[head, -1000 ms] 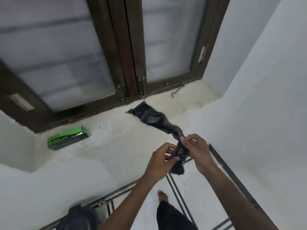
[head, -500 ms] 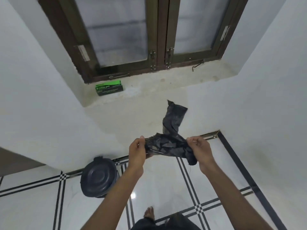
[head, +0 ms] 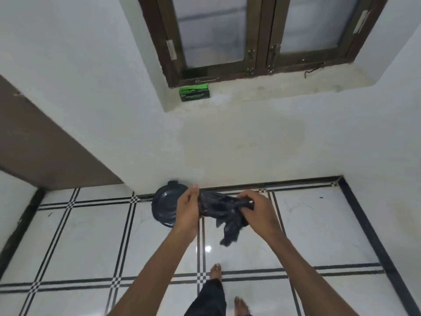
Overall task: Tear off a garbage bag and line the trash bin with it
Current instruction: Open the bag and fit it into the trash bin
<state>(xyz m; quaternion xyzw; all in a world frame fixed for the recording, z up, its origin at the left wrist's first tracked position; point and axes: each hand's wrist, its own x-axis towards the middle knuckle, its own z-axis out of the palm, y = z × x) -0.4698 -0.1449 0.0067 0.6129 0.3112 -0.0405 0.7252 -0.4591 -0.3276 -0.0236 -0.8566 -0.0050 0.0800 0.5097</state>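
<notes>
A crumpled black garbage bag (head: 222,207) hangs between both hands, one loose end drooping toward the floor. My left hand (head: 188,208) pinches its left edge and my right hand (head: 256,208) grips its right side. The dark round trash bin (head: 165,205), lid closed, stands on the floor against the wall, just left of and partly behind my left hand. A green box of garbage bags (head: 194,93) lies on the window sill above.
White floor tiles with black lines (head: 95,238) spread around the bin. A white wall runs below the window sill (head: 284,87), with a brown panel (head: 41,151) at left. My bare feet (head: 216,271) stand below the hands.
The view has pulled back and tilted down to the floor. My hands have lowered with the bag, now close to the bin; the bag's raised end has dropped and hangs down.
</notes>
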